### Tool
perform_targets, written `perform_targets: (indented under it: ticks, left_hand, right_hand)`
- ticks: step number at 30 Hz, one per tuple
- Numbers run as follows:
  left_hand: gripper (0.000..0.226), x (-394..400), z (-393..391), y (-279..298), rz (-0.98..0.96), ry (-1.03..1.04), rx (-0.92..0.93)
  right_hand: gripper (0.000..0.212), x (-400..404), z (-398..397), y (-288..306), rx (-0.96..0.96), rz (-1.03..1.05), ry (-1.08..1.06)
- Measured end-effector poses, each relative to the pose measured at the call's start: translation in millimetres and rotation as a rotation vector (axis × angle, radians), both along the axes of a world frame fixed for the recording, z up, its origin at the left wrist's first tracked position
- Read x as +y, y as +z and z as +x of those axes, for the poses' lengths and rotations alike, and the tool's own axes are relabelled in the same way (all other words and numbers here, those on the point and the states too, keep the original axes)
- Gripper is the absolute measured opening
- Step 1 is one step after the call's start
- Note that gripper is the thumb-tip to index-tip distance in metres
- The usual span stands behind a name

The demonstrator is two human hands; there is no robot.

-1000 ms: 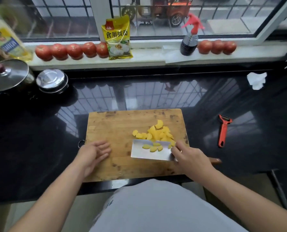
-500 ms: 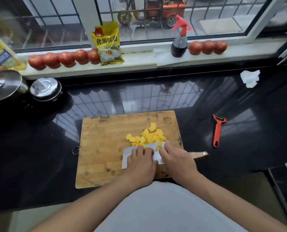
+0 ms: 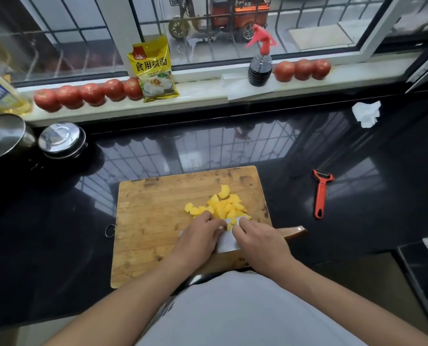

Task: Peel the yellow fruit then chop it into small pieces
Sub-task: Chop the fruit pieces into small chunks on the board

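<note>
Resting flat on the wooden cutting board (image 3: 153,221), the cleaver (image 3: 229,242) lies under both hands — the left hand (image 3: 200,239) presses its fingers down on the blade, gripping nothing, while the right hand (image 3: 260,242) lies over the blade's handle end, fingers loosely curled; whether it grasps the knife cannot be told. The chopped yellow fruit (image 3: 222,204) sits heaped just beyond the blade's edge. A red peeler (image 3: 320,193) lies on the black counter (image 3: 232,148), well apart to the right.

fruit pieces (image 3: 220,206) yellow | peeler (image 3: 320,193) red | counter (image 3: 58,221) glossy black
</note>
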State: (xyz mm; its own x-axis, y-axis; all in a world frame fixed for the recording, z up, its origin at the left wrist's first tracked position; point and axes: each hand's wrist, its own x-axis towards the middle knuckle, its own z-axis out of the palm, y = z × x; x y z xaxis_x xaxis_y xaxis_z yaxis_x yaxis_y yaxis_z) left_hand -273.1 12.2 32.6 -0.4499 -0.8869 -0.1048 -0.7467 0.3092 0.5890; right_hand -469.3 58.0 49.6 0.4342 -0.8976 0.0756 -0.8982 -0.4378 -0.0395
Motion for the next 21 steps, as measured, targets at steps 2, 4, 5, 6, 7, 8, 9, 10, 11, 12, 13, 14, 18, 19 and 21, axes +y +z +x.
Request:
perform_targets:
  ticks: [2,4,5,6,7,8,9,10,11,12,13,14,18,19,21]
  left_hand:
    - [0.017,-13,-4,-4,-0.017,-0.010,-0.015]
    - [0.011,-25,-2,-10,-0.072,0.018,-0.033]
    - [0.008,-29,1,-12,-0.126,0.034,-0.033]
    - [0.009,-32,2,-12,-0.183,0.028,-0.018]
    - [0.017,-32,3,-10,-0.237,-0.026,0.016]
    - [0.026,-31,3,-8,-0.302,-0.144,0.047]
    - [0.034,-30,3,-6,-0.363,-0.308,0.066]
    - [0.038,-27,3,-4,-0.394,-0.473,0.058]
    - [0.040,-27,5,-4,-0.411,-0.595,0.036]
    - [0.041,-29,8,-6,-0.430,-0.659,0.016]
    - [0.042,-33,10,-8,-0.453,-0.681,0.009]
    - [0.043,-37,12,-9,-0.465,-0.687,0.004]
    - [0.047,-50,21,-7,-0.506,-0.752,-0.068]
    - [0.048,-54,23,-7,-0.519,-0.754,-0.087]
    - [0.048,-62,26,-5,-0.516,-0.731,-0.123]
  right_hand:
    - [0.036,-1,4,5,-0.006,-0.002,0.016]
    - [0.038,-3,6,7,0.011,-0.017,0.011]
    - [0.038,-5,6,8,0.017,-0.024,0.007]
    - [0.038,-6,5,7,0.015,-0.026,0.001]
    - [0.036,-7,3,7,0.005,-0.021,-0.005]
    - [0.033,-6,2,7,-0.010,-0.008,-0.010]
    - [0.031,-5,0,7,-0.024,0.009,-0.012]
    - [0.029,-4,1,7,-0.032,0.029,-0.011]
    - [0.027,-4,2,7,-0.031,0.042,-0.006]
    - [0.025,-3,3,7,-0.024,0.046,0.002]
    - [0.023,-3,4,8,-0.020,0.047,0.006]
    - [0.023,-3,5,9,-0.022,0.048,0.003]
    - [0.032,-5,3,21,-0.020,0.014,-0.022]
    - [0.034,-4,1,23,0.001,0.008,-0.033]
    - [0.036,-2,-5,26,0.036,-0.001,-0.055]
